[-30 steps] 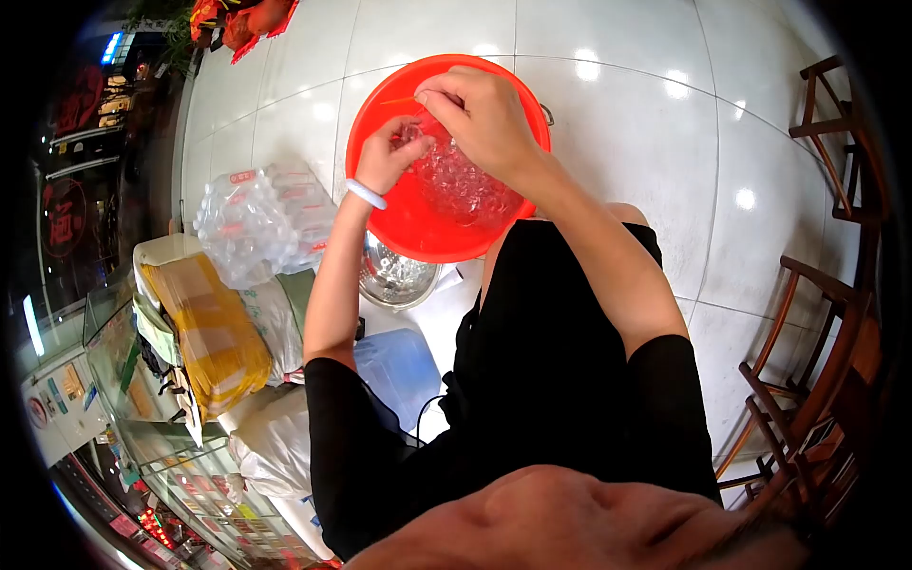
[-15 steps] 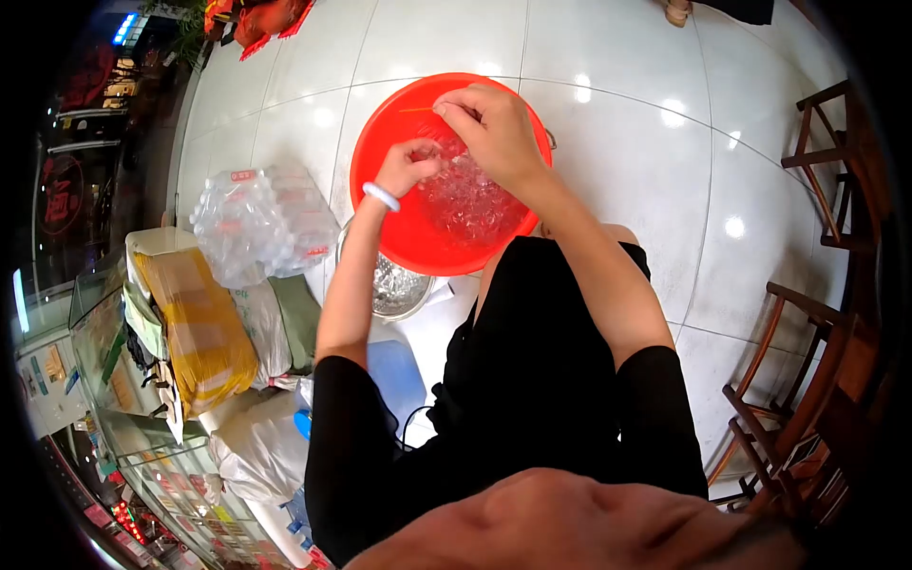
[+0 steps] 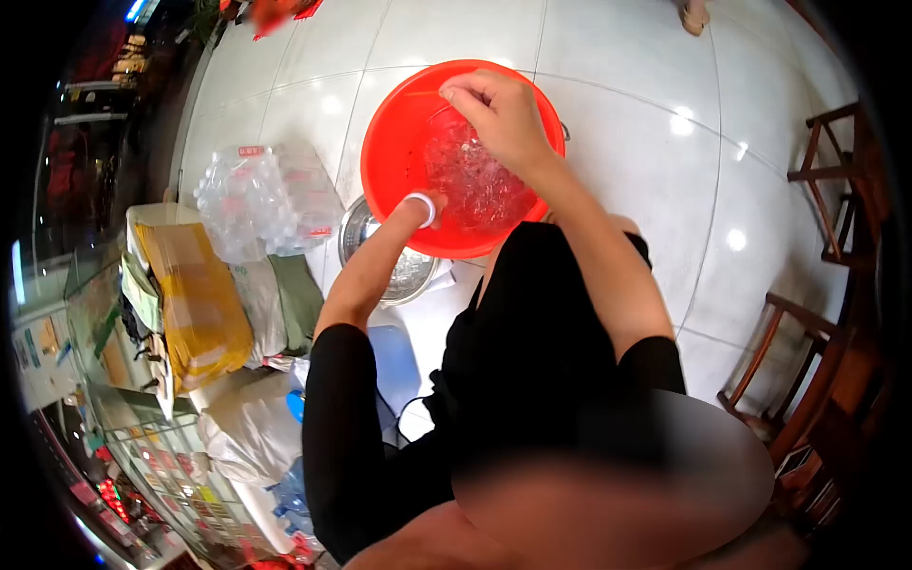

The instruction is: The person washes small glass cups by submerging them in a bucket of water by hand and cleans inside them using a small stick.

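Observation:
A red basin point(image 3: 385, 157) on the floor holds a heap of clear, shiny small pieces point(image 3: 480, 195); their kind I cannot make out. Over its far side, my right hand point(image 3: 503, 114) is closed, thumb and fingertips pinching a thin orange stick point(image 3: 423, 93) that points left. A fine strand may hang below the pinch. My left hand point(image 3: 439, 209), below a pale bangle point(image 3: 425, 204), reaches down inside the near left of the basin by the clear pieces. Its fingers are mostly hidden and blurred.
A metal bowl point(image 3: 413, 275) with shiny contents sits partly beneath the basin's left rim. Wrapped plastic bottles point(image 3: 252, 204), a yellow-taped parcel point(image 3: 195, 294) and a glass case point(image 3: 142, 456) stand left. Wooden chairs point(image 3: 793, 342) are on the right; a person's foot point(image 3: 695, 17) shows at the top.
My left hand has dropped from beside the right hand down to the near left of the basin. My right hand keeps its pinch on the stick. The view has shifted slightly.

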The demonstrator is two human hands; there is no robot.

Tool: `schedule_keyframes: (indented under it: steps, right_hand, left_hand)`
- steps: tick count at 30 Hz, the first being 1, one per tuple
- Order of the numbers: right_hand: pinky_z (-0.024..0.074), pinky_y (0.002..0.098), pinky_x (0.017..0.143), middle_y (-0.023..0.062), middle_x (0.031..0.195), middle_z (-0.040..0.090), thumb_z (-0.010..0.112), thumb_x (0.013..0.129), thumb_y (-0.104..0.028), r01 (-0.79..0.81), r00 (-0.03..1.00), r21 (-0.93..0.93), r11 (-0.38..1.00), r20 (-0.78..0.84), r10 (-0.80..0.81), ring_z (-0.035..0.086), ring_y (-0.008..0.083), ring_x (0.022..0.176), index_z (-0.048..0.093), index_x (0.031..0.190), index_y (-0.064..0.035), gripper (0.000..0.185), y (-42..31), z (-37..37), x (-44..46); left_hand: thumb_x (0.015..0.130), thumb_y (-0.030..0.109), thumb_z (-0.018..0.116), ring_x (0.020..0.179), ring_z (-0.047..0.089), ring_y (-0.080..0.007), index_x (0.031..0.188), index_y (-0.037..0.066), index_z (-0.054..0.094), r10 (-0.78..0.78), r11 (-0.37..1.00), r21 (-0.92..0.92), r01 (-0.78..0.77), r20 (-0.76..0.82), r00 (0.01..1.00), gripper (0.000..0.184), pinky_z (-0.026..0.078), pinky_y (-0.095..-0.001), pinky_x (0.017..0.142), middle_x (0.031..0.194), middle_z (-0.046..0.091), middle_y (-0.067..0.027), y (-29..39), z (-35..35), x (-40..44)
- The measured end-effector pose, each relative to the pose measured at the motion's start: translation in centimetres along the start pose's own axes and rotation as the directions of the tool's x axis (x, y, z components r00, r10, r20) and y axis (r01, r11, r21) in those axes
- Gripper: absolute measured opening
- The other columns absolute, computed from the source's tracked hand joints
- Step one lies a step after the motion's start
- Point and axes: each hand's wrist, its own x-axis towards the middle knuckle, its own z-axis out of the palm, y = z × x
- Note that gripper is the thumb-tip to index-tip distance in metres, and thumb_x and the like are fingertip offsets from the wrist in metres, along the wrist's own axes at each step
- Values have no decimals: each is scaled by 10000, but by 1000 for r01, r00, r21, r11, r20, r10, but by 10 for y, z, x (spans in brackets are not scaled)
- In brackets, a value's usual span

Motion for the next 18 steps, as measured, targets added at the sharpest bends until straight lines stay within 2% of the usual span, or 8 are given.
schedule_keyframes:
  steps: [3, 5, 7, 8, 9, 15, 17, 18]
  right_hand:
    - [414, 223, 566, 46, 697, 586, 545, 799, -112, 155, 988, -14, 988, -9, -156, 515, 101, 616, 611, 852, 28, 163, 5, -1, 3]
    - [416, 226, 571, 51, 695, 586, 546, 796, -109, 45, 999, -3, 999, 22, -45, 515, 107, 617, 614, 853, 21, 158, -5, -6, 2]
    - [414, 226, 572, 51, 702, 590, 547, 794, -109, 17, 1000, 30, 999, 1, -17, 514, 104, 619, 614, 855, 21, 158, 6, 2, 7]
    - [412, 227, 572, 52, 708, 594, 548, 792, -109, -12, 1000, 42, 999, -7, 12, 514, 100, 622, 614, 857, 21, 159, 4, 1, 8]
    - [413, 226, 577, 51, 724, 605, 548, 793, -109, 1, 999, 10, 1000, -32, -1, 520, 96, 627, 615, 858, 24, 163, 3, 2, 6]
    - [417, 229, 577, 52, 719, 602, 550, 797, -113, 53, 999, 59, 997, -4, -53, 516, 95, 617, 616, 858, 24, 164, 0, -5, 7]
    - [423, 236, 572, 57, 715, 601, 549, 796, -111, 52, 998, 37, 998, -40, -51, 516, 97, 611, 618, 861, 19, 160, 0, -4, 5]
    - [423, 236, 572, 57, 715, 601, 549, 796, -111, 39, 998, 43, 998, -43, -37, 516, 97, 611, 618, 861, 19, 160, 2, -3, 2]
  left_hand:
    - [649, 350, 662, 809, 599, -314, 906, 16, 604, -51, 957, -287, 43, -20, 998, 425, 477, -401, 719, 839, 615, -176, -21, -21, -6]
    - [677, 357, 629, 829, 592, -325, 934, 30, 597, -205, 913, -393, 108, -215, 955, 418, 468, -414, 737, 854, 613, -177, -9, -41, -21]
    - [710, 356, 590, 821, 587, -337, 921, 24, 598, 12, 997, 64, -40, 380, 925, 394, 464, -420, 726, 847, 607, -188, 3, -36, -26]
    - [732, 354, 555, 833, 584, -333, 904, 25, 605, 87, 993, 52, -106, 294, 952, 374, 467, -418, 717, 866, 599, -203, 0, -43, -29]
    - [743, 353, 548, 867, 580, -317, 984, 37, 574, -119, 993, 35, 113, 252, 960, 398, 467, -414, 728, 961, 581, -198, -3, -56, -20]
    - [813, 370, 468, 833, 559, -371, 1059, 18, 464, 55, 989, 114, -93, 300, 952, 430, 458, -446, 706, 952, 537, -234, 0, -25, -23]
    - [820, 371, 448, 852, 564, -356, 1036, 21, 460, -185, 936, -339, 92, -254, 949, 411, 458, -451, 713, 986, 535, -243, -7, -38, -15]
    - [818, 368, 451, 835, 571, -356, 1036, 23, 453, -190, 946, -291, 145, -131, 973, 408, 458, -455, 707, 984, 538, -246, 7, -48, -22]
